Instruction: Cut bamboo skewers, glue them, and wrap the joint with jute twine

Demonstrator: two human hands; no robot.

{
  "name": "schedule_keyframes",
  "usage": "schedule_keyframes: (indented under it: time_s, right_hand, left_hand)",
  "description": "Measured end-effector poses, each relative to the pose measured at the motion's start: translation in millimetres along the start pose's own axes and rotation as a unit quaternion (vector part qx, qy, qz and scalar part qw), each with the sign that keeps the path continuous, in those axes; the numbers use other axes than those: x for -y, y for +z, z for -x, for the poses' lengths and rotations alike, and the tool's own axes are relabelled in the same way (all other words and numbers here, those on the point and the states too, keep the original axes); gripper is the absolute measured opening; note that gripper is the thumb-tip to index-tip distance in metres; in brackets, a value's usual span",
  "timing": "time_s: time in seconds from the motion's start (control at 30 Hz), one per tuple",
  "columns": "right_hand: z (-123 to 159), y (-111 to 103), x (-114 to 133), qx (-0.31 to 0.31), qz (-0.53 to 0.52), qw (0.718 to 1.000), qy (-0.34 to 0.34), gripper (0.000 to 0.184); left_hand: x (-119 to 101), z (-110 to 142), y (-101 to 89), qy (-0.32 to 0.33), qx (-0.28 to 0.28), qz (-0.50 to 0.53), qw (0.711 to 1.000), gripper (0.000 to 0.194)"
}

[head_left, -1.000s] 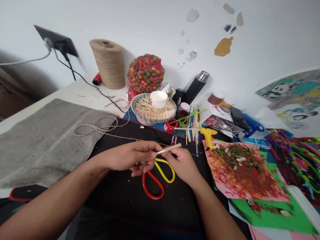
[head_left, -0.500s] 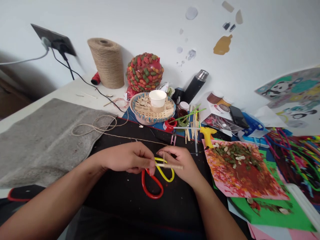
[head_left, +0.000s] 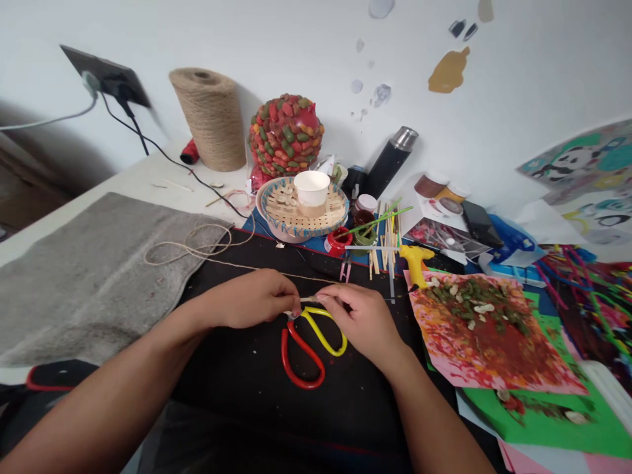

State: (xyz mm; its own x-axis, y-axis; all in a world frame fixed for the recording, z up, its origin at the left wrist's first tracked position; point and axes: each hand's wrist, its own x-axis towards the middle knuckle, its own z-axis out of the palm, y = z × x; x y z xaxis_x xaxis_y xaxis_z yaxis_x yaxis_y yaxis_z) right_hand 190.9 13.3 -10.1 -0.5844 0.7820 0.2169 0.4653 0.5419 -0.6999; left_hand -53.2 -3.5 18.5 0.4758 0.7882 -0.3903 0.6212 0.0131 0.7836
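Note:
My left hand (head_left: 257, 299) and my right hand (head_left: 358, 319) meet over a black mat (head_left: 237, 375), both pinched on a short twine-wrapped stick (head_left: 309, 299) held between their fingertips. Most of the stick is hidden by my fingers. A strand of jute twine (head_left: 237, 266) runs from the stick leftward to a loose coil on the grey cloth (head_left: 89, 276). Scissors (head_left: 309, 342) with one red and one yellow handle lie on the mat just below my hands.
A big jute spool (head_left: 210, 118) and a bean-covered ball (head_left: 286, 135) stand by the wall. A woven basket (head_left: 276, 220) holds a white cup (head_left: 312, 187). Sticks, a yellow glue gun (head_left: 415, 260), a black flask (head_left: 390, 161) and seed collage sheets (head_left: 484, 336) crowd the right.
The stick went from tilted up to level, then drew in between my fingertips. Both hands moved closer together and slightly away from me, above the scissors.

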Motion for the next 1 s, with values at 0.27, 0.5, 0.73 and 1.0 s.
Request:
schedule_keyframes:
  time_s: [0.27,0.5,0.73,1.0]
  right_hand:
    - [0.3,-1.8,2.4,0.002,-0.008,1.000,0.009,0.015]
    - [0.1,-0.6,2.6,-0.012,-0.027,0.999,0.013,0.020]
    - [-0.2,2.0,4.1,0.041,-0.003,0.999,0.011,0.020]
    - [-0.4,1.3,4.5,0.074,0.034,0.996,0.018,0.020]
  left_hand:
    - [-4.7,-3.9,-1.7,-0.043,-0.119,-0.010,0.992,0.039]
    - [-4.5,-4.5,-1.2,-0.046,-0.124,0.036,0.991,0.038]
    - [-2.4,-3.2,-1.6,-0.018,-0.141,0.099,0.985,0.043]
    - [-1.9,0.4,-2.7,-0.008,-0.108,0.160,0.981,0.049]
